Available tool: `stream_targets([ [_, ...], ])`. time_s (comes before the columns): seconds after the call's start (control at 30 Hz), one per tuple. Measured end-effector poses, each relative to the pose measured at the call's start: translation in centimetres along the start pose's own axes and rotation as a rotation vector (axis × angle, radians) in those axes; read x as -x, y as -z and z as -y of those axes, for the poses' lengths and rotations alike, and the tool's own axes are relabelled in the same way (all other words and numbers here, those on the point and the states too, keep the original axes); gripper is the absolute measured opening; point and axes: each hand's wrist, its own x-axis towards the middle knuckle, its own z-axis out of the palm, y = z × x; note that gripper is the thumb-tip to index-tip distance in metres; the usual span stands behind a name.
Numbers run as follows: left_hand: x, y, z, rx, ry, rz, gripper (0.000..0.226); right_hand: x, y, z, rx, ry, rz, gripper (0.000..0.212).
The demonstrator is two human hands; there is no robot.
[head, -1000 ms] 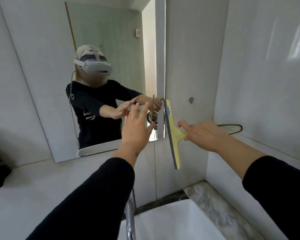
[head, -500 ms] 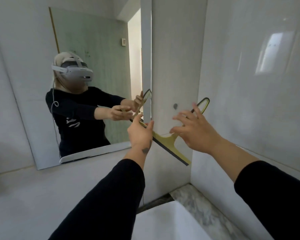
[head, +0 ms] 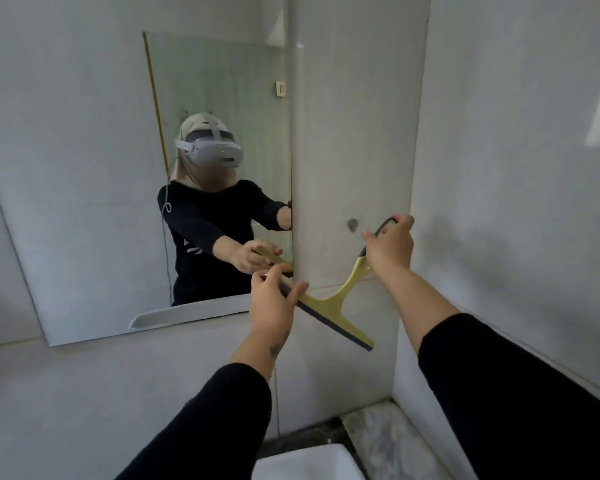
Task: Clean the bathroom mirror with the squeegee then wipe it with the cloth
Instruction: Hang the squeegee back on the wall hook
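Wall mirror (head: 84,202): mounted, lower right corner beside squeegee's blade end

Yellow squeegee (head: 329,306): held tilted, off the glass

Right hand (head: 392,251): fingers wrapped around handle

Left hand (head: 274,306): fingers pinching blade end

Risk: a tilted blade would likely skip, leaving streaks

Cloth: not visible

The plastic squeegee (head: 336,303) is yellow-green with a dark rubber blade along its lower edge and a black loop at the handle's end. Both long sleeves (head: 219,420) are plain black, and the same black top shows in the frameless wall mirror (head: 84,237), with a pale grey headset. The glossy wall tiles (head: 516,168) are pale grey-white, and the stone counter strip (head: 378,441) is mottled grey and white marble.
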Motion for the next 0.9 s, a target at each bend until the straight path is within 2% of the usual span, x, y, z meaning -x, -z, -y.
stream_targets([
  [0.13,-0.2,-1.1,2.1,-0.114,-0.124,0.055,0.017,-2.1,-1.7,-0.8,0.041,0.143,0.004,0.048],
  [0.3,-0.2,-3.0,4.0,-0.292,-0.341,0.096,0.031,-4.6,-3.5,-2.0,0.084,0.209,0.034,0.055],
  [0.4,-0.5,-3.9,5.7,-0.490,-0.472,0.238,0.049,-5.5,-4.1,-2.8,0.121,0.240,0.058,0.056],
  [0.47,-0.6,-4.3,6.5,-0.578,-0.492,0.327,0.055,-5.7,-4.5,-3.4,0.166,0.287,0.077,0.057],
  [0.63,-0.3,-5.0,7.9,-0.634,-0.496,0.426,0.051,-5.1,-5.6,-5.2,0.278,0.337,0.000,0.056],
  [0.77,0.0,-5.5,8.8,-0.682,-0.414,0.457,0.052,-4.6,-5.9,-6.1,0.274,0.335,-0.026,0.046],
  [0.9,-0.1,-5.5,9.2,-0.726,-0.395,0.478,0.055,-4.5,-5.9,-6.5,0.308,0.304,0.021,0.048],
])
